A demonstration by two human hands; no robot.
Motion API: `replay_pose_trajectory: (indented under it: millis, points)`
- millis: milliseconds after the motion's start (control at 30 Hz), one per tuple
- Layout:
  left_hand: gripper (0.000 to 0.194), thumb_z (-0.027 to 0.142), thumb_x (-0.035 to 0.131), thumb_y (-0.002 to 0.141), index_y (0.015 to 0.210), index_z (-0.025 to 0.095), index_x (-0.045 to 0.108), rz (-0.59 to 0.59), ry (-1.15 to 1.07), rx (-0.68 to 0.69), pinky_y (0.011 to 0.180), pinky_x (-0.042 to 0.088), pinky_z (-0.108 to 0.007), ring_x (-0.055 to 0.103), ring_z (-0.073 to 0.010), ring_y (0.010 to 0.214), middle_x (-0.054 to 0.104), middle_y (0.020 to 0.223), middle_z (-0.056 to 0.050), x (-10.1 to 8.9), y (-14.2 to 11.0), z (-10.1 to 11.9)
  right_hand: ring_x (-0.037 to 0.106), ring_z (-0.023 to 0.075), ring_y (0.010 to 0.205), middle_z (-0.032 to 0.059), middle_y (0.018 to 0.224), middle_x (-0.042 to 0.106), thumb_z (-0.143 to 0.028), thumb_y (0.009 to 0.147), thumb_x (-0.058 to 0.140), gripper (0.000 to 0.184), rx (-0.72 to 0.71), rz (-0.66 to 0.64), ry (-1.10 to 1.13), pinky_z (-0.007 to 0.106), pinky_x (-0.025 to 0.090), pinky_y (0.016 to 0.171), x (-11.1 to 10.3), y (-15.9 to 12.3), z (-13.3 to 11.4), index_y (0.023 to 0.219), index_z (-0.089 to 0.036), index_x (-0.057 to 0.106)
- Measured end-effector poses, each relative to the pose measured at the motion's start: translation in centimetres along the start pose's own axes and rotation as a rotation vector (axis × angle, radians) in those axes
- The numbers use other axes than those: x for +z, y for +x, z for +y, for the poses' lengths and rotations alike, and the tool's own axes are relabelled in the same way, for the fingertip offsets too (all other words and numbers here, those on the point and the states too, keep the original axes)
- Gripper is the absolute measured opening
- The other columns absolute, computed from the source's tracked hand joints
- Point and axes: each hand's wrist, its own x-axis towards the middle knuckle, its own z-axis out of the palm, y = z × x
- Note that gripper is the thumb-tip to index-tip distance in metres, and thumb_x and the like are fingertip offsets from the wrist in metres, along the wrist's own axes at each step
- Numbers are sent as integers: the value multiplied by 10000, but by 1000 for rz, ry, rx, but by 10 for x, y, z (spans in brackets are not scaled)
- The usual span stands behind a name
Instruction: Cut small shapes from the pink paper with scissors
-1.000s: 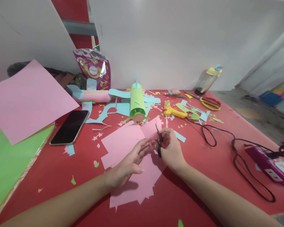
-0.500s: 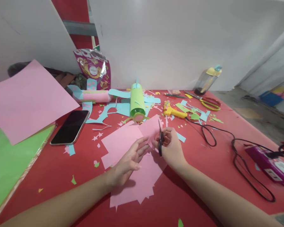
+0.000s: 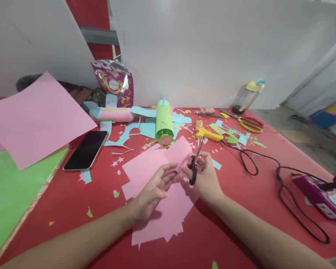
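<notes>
In the head view, my right hand (image 3: 207,177) is closed around black-handled scissors (image 3: 194,170), whose blades point up and away from me. A small piece of pink paper (image 3: 184,164) curls between the scissors and my left hand. My left hand (image 3: 154,190) is half spread, its thumb apart from the other fingers, with the fingertips at the left edge of that piece. Beneath both hands lie larger pink paper sheets (image 3: 142,168) with jagged cut edges. Some of the small piece is hidden behind my right fingers.
Beyond my hands stand a green paper tube (image 3: 164,117) and a pink paper tube (image 3: 116,114) with blue parts. A yellow glue gun (image 3: 208,133) trails a cord to a purple power strip (image 3: 320,198). A phone (image 3: 85,151), larger scissors (image 3: 248,123), a bottle (image 3: 248,97) and paper scraps lie around.
The scissors have tilted so their blades lean right, and the small pink piece looks more curled. My left hand has kept its pose. The whole view has shifted slightly.
</notes>
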Motion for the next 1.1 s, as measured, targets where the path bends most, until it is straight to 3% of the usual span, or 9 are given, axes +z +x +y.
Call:
replay_pose_trajectory:
  millis: [200, 333, 533, 733, 967, 1100]
  points:
    - [165, 93, 451, 650, 762, 199, 391, 176, 106, 24, 888, 311, -361, 455, -147, 947, 478, 928, 3, 4, 2, 1, 459, 53, 480, -77, 683, 448, -74, 569, 570, 358, 10, -23, 21, 162, 375, 396, -1, -1, 1, 803, -240, 356]
    - [172, 87, 464, 685, 747, 194, 343, 287, 301, 6, 801, 378, -298, 510, -116, 836, 489, 826, 11, 7, 4, 1, 450, 50, 464, -74, 689, 444, -60, 559, 555, 366, 23, -39, 24, 166, 365, 392, 1, -4, 1, 807, -237, 354]
    - [177, 165, 522, 689, 831, 170, 417, 234, 465, -69, 703, 422, -237, 531, -108, 749, 509, 818, -7, 8, 6, 2, 453, 65, 537, -78, 650, 421, -3, 520, 506, 402, 0, -103, -10, 161, 370, 440, 4, -11, 2, 815, -236, 362]
    - [187, 318, 428, 782, 800, 148, 503, 179, 697, -65, 626, 412, -209, 541, -123, 699, 580, 772, -26, 15, 3, 11, 426, 64, 558, -76, 646, 401, 4, 526, 476, 375, -53, -125, -57, 146, 364, 445, 6, -16, 4, 795, -237, 374]
    - [248, 261, 368, 798, 638, 151, 522, 191, 1081, 22, 511, 340, -191, 486, -105, 546, 560, 608, 4, 13, -1, 11, 439, 69, 570, -71, 653, 405, -5, 517, 501, 386, -53, -107, -76, 151, 362, 458, 5, -18, 5, 802, -237, 380]
    - [250, 236, 365, 781, 595, 151, 509, 198, 1140, 37, 484, 318, -189, 463, -99, 513, 542, 572, 13, 11, -1, 11, 441, 74, 574, -68, 659, 401, -21, 525, 525, 389, -51, -95, -93, 156, 350, 452, 6, -19, 6, 812, -240, 381]
